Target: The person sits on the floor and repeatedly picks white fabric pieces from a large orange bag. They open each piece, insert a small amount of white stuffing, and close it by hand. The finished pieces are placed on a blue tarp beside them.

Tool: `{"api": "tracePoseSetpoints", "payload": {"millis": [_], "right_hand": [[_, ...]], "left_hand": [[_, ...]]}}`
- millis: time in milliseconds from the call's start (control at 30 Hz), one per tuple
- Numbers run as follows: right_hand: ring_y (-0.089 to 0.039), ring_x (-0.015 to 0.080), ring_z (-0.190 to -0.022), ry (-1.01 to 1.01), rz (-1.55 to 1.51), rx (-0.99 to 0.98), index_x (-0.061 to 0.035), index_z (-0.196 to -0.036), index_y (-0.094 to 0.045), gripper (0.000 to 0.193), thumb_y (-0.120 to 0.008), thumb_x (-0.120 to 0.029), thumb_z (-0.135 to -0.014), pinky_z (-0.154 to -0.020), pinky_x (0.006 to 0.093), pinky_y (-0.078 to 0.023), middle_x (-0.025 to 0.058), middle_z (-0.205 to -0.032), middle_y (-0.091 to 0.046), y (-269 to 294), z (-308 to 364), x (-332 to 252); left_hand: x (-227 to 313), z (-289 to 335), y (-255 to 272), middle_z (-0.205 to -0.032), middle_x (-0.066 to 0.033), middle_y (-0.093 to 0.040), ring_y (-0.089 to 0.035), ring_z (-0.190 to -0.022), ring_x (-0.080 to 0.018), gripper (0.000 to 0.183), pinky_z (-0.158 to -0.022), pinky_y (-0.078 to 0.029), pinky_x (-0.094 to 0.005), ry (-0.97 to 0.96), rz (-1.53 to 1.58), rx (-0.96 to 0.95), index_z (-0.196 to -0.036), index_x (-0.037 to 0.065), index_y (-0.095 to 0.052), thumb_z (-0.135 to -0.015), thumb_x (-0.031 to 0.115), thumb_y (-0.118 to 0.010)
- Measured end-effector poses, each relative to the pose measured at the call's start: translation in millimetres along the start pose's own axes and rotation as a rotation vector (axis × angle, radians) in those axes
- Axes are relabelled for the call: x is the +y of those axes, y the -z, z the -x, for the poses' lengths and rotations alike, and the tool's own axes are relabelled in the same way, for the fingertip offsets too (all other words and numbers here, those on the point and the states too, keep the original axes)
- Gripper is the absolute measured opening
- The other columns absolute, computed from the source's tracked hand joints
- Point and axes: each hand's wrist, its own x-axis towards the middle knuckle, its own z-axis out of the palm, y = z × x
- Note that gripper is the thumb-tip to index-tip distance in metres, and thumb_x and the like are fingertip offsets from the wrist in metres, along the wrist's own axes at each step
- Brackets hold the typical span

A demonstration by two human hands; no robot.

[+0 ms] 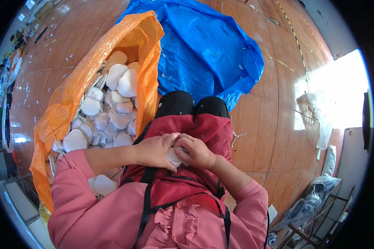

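Note:
Over my lap, my left hand [156, 150] and my right hand [196, 152] meet around a small white rounded pad [174, 159]. Fingers of both hands curl in on it, and they hide much of its outline. Beside my left arm, an open orange woven sack [62, 99] holds a heap of similar white rounded pads [90, 106], some of them in stacked bunches. Two larger pads [128, 83] lean near the top of that heap.
A blue plastic sheet or sack [199, 45] lies spread on the brown floor [274, 124] beyond my knees. At the right, a clear plastic bag of dark and white items [313, 199] rests against metal frames. White scraps dot the floor at the left.

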Motion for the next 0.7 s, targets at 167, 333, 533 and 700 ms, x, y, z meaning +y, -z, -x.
{"api": "tracePoseSetpoints", "payload": {"millis": [167, 333, 533, 700], "right_hand": [[-0.060, 0.0365, -0.084, 0.046, 0.004, -0.071, -0.0037, -0.094, -0.054, 0.015, -0.062, -0.013, -0.087, -0.073, 0.0427, -0.052, 0.0165, -0.092, -0.055, 5.7, -7.4, -7.1], [-0.060, 0.0363, -0.084, -0.050, 0.036, -0.091, -0.0037, -0.095, -0.055, 0.014, -0.061, -0.014, -0.088, -0.073, 0.0428, -0.052, 0.0164, -0.091, -0.056, 9.1, -5.0, -13.7], [-0.060, 0.0363, -0.082, -0.011, -0.018, -0.033, -0.0033, -0.097, -0.056, 0.013, -0.060, -0.014, -0.090, -0.072, 0.0416, -0.051, 0.0163, -0.091, -0.056, 8.4, -2.8, -16.7], [-0.058, 0.0297, -0.082, -0.025, -0.208, -0.013, -0.0027, -0.102, -0.057, 0.012, -0.058, -0.012, -0.094, -0.073, 0.0353, -0.048, 0.0136, -0.092, -0.056, -3.7, 14.1, -7.7]], "left_hand": [[-2.5, 0.1, -5.0, -0.117, -0.0224, -0.060, -0.061, -0.108, -0.0388, 0.089, -0.093, -0.049, -0.0439, -0.071, -0.087, 0.036, -0.126, 0.000, -0.045, -0.061, 0.043, -0.087], [2.0, -9.0, 3.6, -0.099, -0.0202, -0.068, -0.066, -0.096, -0.0375, 0.070, -0.083, -0.052, -0.0439, 0.208, 0.054, -0.129, -0.112, 0.001, -0.056, -0.062, 0.040, -0.086], [-1.1, -1.5, 3.6, -0.098, -0.0202, -0.070, -0.068, -0.094, -0.0356, 0.066, -0.084, -0.053, -0.0414, 0.192, 0.221, -0.116, -0.107, 0.002, -0.062, -0.058, 0.037, -0.088], [-13.2, 15.7, -20.8, -0.103, -0.0124, -0.068, -0.066, -0.095, -0.0233, 0.066, -0.085, -0.051, -0.0360, 0.160, 0.427, -0.088, -0.115, 0.003, -0.060, -0.061, 0.026, -0.091]]}}
